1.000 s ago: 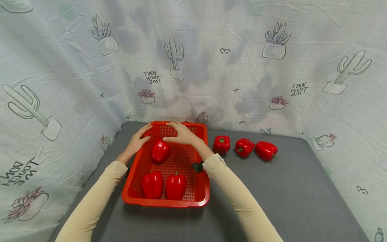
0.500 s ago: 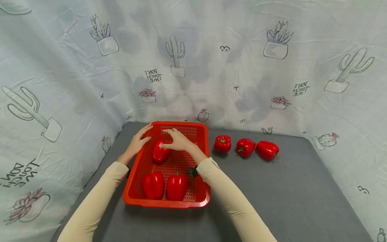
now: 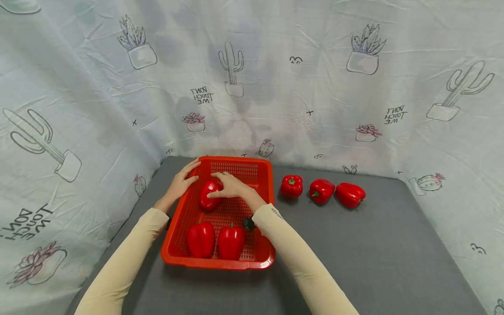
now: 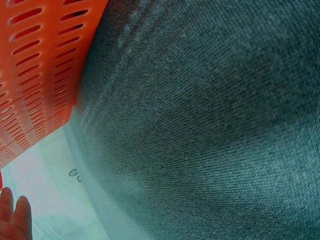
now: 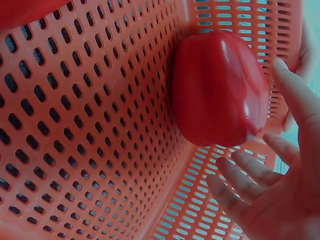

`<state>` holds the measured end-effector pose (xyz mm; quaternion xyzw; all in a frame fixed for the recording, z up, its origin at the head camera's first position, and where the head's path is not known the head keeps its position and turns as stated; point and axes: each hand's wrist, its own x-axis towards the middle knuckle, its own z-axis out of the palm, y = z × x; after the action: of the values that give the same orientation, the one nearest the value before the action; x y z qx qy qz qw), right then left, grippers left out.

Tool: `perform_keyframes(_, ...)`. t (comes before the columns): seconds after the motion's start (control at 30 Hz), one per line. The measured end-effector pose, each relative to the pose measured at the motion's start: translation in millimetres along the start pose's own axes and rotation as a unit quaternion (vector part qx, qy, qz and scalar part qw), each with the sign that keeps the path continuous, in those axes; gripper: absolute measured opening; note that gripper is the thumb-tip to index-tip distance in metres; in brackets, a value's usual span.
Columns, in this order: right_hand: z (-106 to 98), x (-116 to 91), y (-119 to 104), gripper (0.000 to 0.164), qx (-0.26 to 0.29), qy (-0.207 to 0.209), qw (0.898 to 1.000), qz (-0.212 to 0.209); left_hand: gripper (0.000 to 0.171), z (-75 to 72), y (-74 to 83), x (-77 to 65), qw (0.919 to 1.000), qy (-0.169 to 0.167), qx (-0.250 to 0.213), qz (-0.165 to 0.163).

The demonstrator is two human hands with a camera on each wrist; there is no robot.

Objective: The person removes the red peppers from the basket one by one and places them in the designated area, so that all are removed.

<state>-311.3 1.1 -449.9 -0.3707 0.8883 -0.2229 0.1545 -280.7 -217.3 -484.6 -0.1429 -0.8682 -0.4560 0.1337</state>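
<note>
A red perforated plastic basket (image 3: 218, 263) stands on the grey table, with three red bell peppers inside. My left hand (image 3: 179, 186) holds its left rim near the far corner, thumb over the edge. Two of its fingers (image 4: 21, 215) show beside the basket wall in the left wrist view. My right hand (image 3: 232, 186) is inside the basket, fingers spread beside the far bell pepper (image 3: 209, 199). In the right wrist view this bell pepper (image 5: 220, 90) leans near the wall, thumb and fingers around it; contact is hard to tell. Two bell peppers (image 3: 201, 240) sit at the near end.
Three more red bell peppers (image 3: 292, 187) lie in a row on the table (image 3: 354, 253) to the right of the basket. A printed curtain (image 3: 275, 87) hangs behind the table and along both sides.
My right hand has moved down and slightly left, from above the basket's far part to the far bell pepper. The left hand has stayed at the rim.
</note>
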Motion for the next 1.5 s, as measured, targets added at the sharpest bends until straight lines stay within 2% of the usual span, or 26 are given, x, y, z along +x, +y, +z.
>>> perform_keyframes(0.37, 7.2, 0.6, -6.6, 0.077, -0.036, -0.023, 0.999, 0.019, 0.048, 2.3, 2.1, 1.1, 1.0000, 0.004, -0.001, 0.001)
perform_keyframes(0.6, 7.5, -0.8, -10.1, 0.072, -0.049, -0.008, 0.999, 0.016, 0.048, 2.1, 0.6, 0.6, 0.9999, 0.005, -0.011, 0.003)
perform_keyframes(0.8, 10.4, 1.6, -8.9, 0.073, -0.067, 0.006, 0.998, 0.009, 0.047, 2.0, 0.4, 0.3, 0.9999, 0.009, 0.001, 0.006)
perform_keyframes(0.9, 11.1, 1.7, -8.3, 0.074, -0.071, 0.015, 0.997, 0.008, 0.047, 0.4, 8.0, -0.7, 0.9999, 0.006, -0.005, 0.008)
perform_keyframes(1.03, 9.4, 0.4, -9.9, 0.074, -0.067, 0.023, 0.997, 0.010, 0.046, -2.8, 27.7, -4.5, 0.9997, 0.002, -0.022, 0.012)
perform_keyframes(1.13, 5.8, -1.2, -12.5, 0.075, -0.065, 0.027, 0.997, 0.011, 0.046, -4.7, 38.2, -7.2, 0.9999, 0.000, -0.010, 0.011)
perform_keyframes(1.5, -14.4, -9.8, -22.1, 0.073, -0.069, 0.043, 0.997, -0.007, 0.045, -6.7, 40.5, -8.7, 0.9997, 0.007, -0.011, 0.023)
